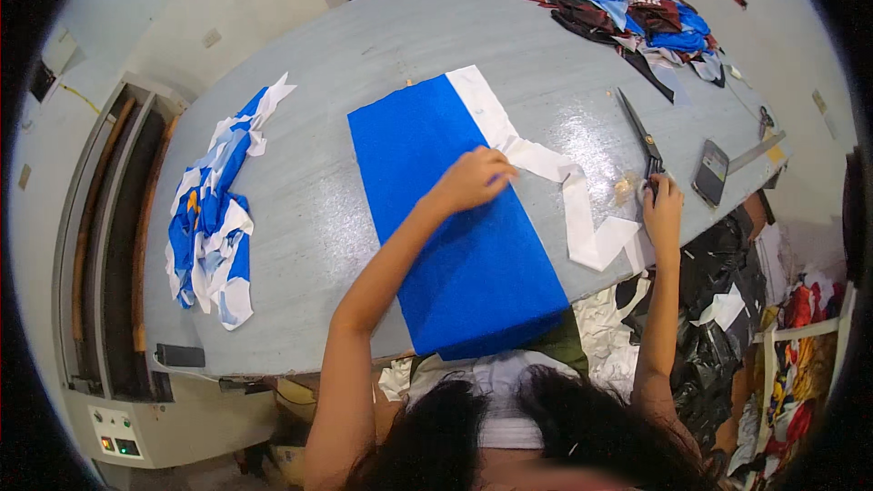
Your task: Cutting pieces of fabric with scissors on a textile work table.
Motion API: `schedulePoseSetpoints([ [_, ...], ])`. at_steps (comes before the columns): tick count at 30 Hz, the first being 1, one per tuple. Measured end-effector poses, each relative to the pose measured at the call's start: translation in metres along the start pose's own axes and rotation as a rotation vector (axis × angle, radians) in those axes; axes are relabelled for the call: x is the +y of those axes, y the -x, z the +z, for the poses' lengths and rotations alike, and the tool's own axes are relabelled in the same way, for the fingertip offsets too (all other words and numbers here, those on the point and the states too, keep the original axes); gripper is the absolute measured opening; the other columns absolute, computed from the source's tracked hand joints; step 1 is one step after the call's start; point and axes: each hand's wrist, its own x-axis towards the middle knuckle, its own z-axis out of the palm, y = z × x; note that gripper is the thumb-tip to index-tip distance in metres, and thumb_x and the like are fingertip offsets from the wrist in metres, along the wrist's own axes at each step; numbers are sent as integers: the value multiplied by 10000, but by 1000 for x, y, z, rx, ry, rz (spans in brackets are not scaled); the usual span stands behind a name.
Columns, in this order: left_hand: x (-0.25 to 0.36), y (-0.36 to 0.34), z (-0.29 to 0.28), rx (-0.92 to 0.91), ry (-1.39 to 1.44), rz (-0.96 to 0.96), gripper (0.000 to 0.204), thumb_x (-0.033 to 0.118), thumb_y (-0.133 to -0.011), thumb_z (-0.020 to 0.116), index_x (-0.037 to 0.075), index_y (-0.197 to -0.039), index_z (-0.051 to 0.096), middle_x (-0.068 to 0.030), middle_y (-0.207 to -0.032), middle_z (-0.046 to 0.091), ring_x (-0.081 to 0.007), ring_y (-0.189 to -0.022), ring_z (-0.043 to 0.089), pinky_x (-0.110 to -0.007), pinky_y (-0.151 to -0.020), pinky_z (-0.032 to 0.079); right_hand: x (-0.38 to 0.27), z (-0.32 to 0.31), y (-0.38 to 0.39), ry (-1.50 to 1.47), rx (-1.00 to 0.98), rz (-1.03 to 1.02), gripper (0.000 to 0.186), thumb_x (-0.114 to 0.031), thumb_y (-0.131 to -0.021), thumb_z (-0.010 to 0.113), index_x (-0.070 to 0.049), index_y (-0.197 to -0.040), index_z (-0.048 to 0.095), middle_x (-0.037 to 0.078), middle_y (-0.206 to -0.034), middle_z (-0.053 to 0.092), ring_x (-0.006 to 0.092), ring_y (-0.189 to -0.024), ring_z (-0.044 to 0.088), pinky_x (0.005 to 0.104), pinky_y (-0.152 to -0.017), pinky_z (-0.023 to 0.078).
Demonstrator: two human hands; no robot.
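A long piece of blue cloth (455, 245) lies flat before me, its near end hanging over the table edge. Along its far right side runs a white fabric strip (479, 102), which trails off in folds to the right. My left hand (473, 179) is over the blue cloth near this strip, with loosely bent, somewhat blurred fingers apart and nothing visible in them. At the right, my right hand (662, 203) is closed on the black handles of a pair of scissors (643, 135). Their blades point away from me.
The grey table (300, 155) bears blue-and-white scraps (214, 218) at left and a mixed scrap pile (637, 14) at far right. A phone (710, 173), a ruler (757, 152) and small scissors (765, 118) lie at right. Black plastic bags (714, 318) stand below.
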Motion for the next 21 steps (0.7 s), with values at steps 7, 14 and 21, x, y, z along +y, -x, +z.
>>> schedulePoseSetpoints([
  [7, 27, -43, 33, 242, 95, -48, 285, 248, -871, 476, 109, -1096, 583, -105, -1120, 560, -262, -1053, 500, -397, -899, 376, 59, -23, -22, -82, -256, 55, 320, -165, -719, 610, 40, -958, 551, 182, -836, 589, 314, -764, 573, 390, -702, 453],
  [14, -14, 14, -16, 302, -29, -271, 263, 224, -855, 515, 91, -1061, 607, -113, -1068, 597, -272, -1055, 516, -373, -908, 392, 55, -85, 1, -988, -671, 616, 282, -140, -759, 580, 39, -967, 521, 48, -645, 542, 136, -472, 537, 261, -404, 437],
  [21, -8, 33, 18, 267, -218, -314, 542, 419, -840, 525, 48, -1232, 478, -136, -1267, 477, -289, -1201, 410, -433, -1017, 281, -52, -114, 45, -1415, -1076, 643, 493, -320, -713, 718, 18, -987, 487, 31, -643, 500, 107, -401, 459, 214, -353, 391],
])
